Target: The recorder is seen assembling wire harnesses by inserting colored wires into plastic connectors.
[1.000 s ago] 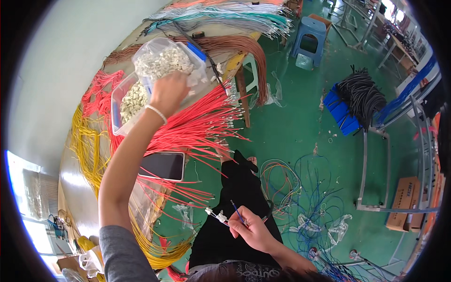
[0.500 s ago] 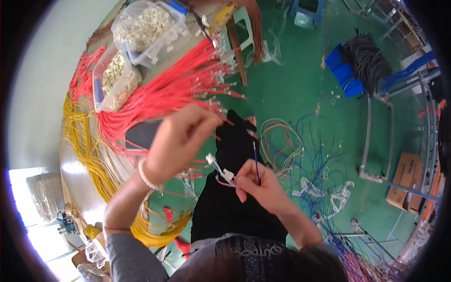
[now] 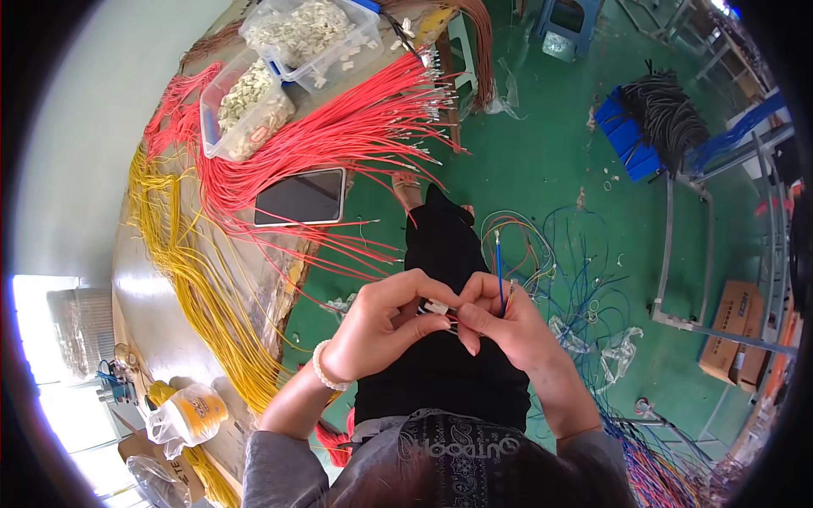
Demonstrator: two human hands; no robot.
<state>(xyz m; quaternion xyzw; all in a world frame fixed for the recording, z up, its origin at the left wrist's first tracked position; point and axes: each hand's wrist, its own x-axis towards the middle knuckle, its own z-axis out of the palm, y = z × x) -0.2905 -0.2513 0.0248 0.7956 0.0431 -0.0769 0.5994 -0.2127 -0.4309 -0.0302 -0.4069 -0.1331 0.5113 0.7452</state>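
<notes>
Far left, clear bins (image 3: 362, 44) hold pale connectors (image 3: 301, 32) beside red wires (image 3: 339, 131); left grip (image 3: 377, 328) pinches a white housing (image 3: 436, 306), right grip (image 3: 512, 328) a blue wire (image 3: 499, 258).

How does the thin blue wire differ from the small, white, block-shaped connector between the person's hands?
The thin blue wire is long and slender, while the small white block-shaped connector is short and chunky. The wire sticks out well beyond the right hand, toward the picture's top; the connector sits in the left hand's pinch, partly hidden. Both are held in the hands.
</notes>
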